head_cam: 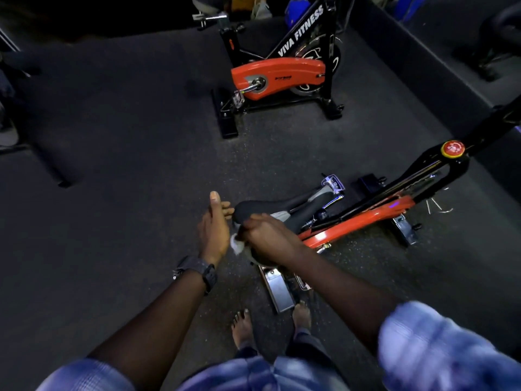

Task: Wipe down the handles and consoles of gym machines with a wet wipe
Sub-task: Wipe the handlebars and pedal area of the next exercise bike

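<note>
Head camera, looking steeply down and forward.
It sits close above both forearms, with the bare feet [242, 325] at the lower edge; the wide angle also takes in the floor [127, 142] and a far bike [282, 71] near the top.

Dim room with dark speckled rubber floor [141, 136]; a low dark ledge [423, 60] runs along its right side

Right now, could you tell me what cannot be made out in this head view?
- Wet wipe: mostly hidden between the right hand and left hand.
- Near bike's handlebars and console: cut off by the right edge beyond the red knob.
- Rear of the saddle: covered by the right hand.
- Sleeves: blurred.
</note>
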Motion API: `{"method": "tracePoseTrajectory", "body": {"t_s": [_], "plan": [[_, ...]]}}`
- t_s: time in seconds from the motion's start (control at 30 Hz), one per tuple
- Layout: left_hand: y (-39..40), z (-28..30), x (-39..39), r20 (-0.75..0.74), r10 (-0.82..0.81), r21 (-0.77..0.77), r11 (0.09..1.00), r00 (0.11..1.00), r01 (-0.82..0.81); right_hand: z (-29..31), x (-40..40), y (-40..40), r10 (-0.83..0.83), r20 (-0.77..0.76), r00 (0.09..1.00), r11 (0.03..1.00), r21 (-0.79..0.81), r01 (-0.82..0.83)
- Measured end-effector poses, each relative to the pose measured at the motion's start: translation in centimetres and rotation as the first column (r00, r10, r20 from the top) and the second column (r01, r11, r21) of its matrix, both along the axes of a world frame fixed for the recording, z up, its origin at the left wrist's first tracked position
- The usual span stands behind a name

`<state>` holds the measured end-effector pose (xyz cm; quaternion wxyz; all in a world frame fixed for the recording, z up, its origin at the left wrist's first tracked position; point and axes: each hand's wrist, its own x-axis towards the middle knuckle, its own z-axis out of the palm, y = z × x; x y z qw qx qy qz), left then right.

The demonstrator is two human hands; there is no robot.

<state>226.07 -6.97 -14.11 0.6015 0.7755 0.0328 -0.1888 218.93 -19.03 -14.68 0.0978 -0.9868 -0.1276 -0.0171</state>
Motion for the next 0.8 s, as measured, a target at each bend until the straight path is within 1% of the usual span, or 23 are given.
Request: {"method": "tracePoseTrajectory", "body": {"t_s": [0.1,0.17,0.2,0.23,0.3,0.33,0.4,0.43,0.47,0.5,0.57,0.6,0.63,0.67,0.7,0.73,0.77,0.8], "plan": [[0.3,0.1,0.7,-0.021,-0.022,0.004,1.000,1.000,0.022,1.0,3.2,2.1,-0.115,-0.036,0.993,0.993,-0.042,0.113],[0.5,0.4,1.0,-0.014,-0.067,0.014,0.998,0.998,0.068,0.9,3.2,2.6,-0.078,0.028,0.997,0.985,-0.154,0.081],[0.6,0.5,1.0,-0.017,-0.087,0.011,0.996,0.996,0.087,0.4,2.4,2.6,-0.031,0.059,0.998,0.982,-0.186,0.041],[0.7,0.5,1.0,-0.010,-0.102,0.011,0.995,0.995,0.102,0.0,1.1,2.5,0.003,0.093,0.996,0.983,-0.182,0.014],[0.7,0.6,0.9,0.007,-0.130,0.021,0.991,0.991,0.130,-1.1,-2.1,1.9,0.037,0.170,0.985,0.992,-0.124,-0.015],[0.7,0.7,0.7,0.010,-0.142,0.034,0.989,0.990,0.141,-1.7,-3.5,1.6,0.040,0.162,0.986,0.995,-0.092,-0.026],[0.8,0.6,0.4,0.013,-0.160,0.090,0.983,0.987,0.158,-2.7,-5.8,1.2,0.059,0.070,0.996,0.996,-0.075,-0.054],[0.9,0.5,0.4,0.021,-0.172,0.112,0.979,0.985,0.168,-3.3,-6.9,0.9,0.061,0.033,0.998,0.993,-0.106,-0.057],[0.8,0.7,0.2,0.028,-0.187,0.126,0.975,0.982,0.182,-4.1,-8.0,0.4,0.027,0.044,0.999,0.992,-0.125,-0.021],[0.8,1.0,0.2,0.037,-0.208,0.140,0.970,0.977,0.201,-5.0,-9.1,-0.3,-0.032,0.053,0.998,0.997,-0.074,0.035],[0.7,1.3,0.2,0.048,-0.239,0.165,0.960,0.970,0.228,-6.3,-11.2,-1.4,-0.199,0.061,0.978,0.976,0.105,0.191],[0.6,1.4,0.3,0.055,-0.246,0.171,0.957,0.968,0.233,-6.4,-11.9,-1.8,-0.348,0.065,0.935,0.922,0.206,0.329],[0.6,1.5,0.3,0.062,-0.249,0.180,0.955,0.966,0.235,-6.2,-12.2,-2.0,-0.547,0.049,0.836,0.782,0.387,0.489],[0.4,1.7,0.3,0.070,-0.266,0.197,0.949,0.962,0.248,-5.8,-12.3,-1.9,-0.738,0.000,0.675,0.551,0.576,0.603],[0.4,1.7,0.3,0.072,-0.284,0.217,0.940,0.956,0.263,-5.3,-11.8,-1.5,-0.847,-0.125,0.517,0.272,0.734,0.623],[0.4,1.8,0.4,0.074,-0.296,0.229,0.934,0.952,0.273,-5.0,-10.9,-1.0,-0.855,-0.288,0.431,0.035,0.799,0.601],[0.2,1.8,0.5,0.076,-0.311,0.242,0.928,0.947,0.285,-4.7,-10.2,-0.4,-0.816,-0.405,0.412,-0.122,0.818,0.563],[0.1,1.9,0.6,0.077,-0.318,0.251,0.923,0.945,0.290,-4.8,-9.7,0.1,-0.827,-0.389,0.406,-0.104,0.816,0.569]]}}
